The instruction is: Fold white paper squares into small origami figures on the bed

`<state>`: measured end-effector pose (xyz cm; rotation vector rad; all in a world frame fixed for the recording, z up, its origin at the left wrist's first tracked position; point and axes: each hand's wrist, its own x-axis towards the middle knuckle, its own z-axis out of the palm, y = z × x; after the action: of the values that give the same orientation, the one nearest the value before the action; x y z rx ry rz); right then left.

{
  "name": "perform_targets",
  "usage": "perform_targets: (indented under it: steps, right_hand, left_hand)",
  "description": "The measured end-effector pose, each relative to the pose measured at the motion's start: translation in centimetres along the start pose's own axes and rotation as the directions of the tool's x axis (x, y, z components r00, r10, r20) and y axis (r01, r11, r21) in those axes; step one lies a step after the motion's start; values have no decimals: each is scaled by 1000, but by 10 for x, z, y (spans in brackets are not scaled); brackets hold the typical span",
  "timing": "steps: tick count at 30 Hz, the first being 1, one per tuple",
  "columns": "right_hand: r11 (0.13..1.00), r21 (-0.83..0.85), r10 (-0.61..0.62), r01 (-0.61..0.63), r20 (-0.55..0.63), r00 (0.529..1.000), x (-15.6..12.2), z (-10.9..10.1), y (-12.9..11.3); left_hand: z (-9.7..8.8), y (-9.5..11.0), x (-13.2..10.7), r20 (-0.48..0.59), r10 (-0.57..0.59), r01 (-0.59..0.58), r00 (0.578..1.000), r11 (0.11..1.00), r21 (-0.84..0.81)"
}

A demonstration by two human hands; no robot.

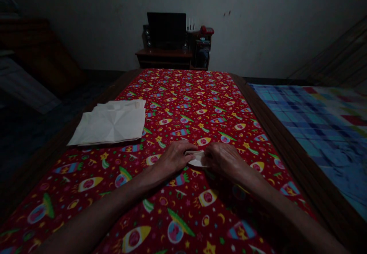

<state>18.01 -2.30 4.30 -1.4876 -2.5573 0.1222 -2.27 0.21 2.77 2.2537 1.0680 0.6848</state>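
Note:
My left hand [172, 158] and my right hand [225, 158] rest close together on the red patterned cloth [183, 105]. Between them lies a small folded white paper [197, 159]. The fingers of both hands curl down onto it and cover most of it, pressing it against the cloth. A stack of white creased paper sheets [111, 123] lies flat to the left, well apart from my hands.
The cloth covers a long wooden table with a dark rim [275, 131]. A blue checked mat [315, 120] lies on the right. At the far wall stands a low wooden shelf [164, 57] with a dark screen [166, 28] and speakers.

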Motion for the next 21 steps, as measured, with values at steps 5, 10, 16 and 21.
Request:
perform_targets:
  steps: [5, 10, 16, 21]
  right_hand:
    - [999, -17, -49, 50, 9, 999, -2, 1, 2]
    - [998, -68, -10, 12, 38, 999, 2, 4, 1]
    - [996, -76, -36, 42, 83, 996, 1, -8, -5]
    - [996, -92, -6, 20, 147, 989, 0, -16, -7]
  left_hand:
    - [1, 1, 1, -3, -9, 10, 1000, 1000, 25]
    - [3, -2, 1, -8, 9, -9, 1000, 1000, 12]
    - [2, -3, 0, -14, 18, -18, 1000, 1000, -11]
    - [4, -5, -1, -27, 18, -18, 999, 1000, 6]
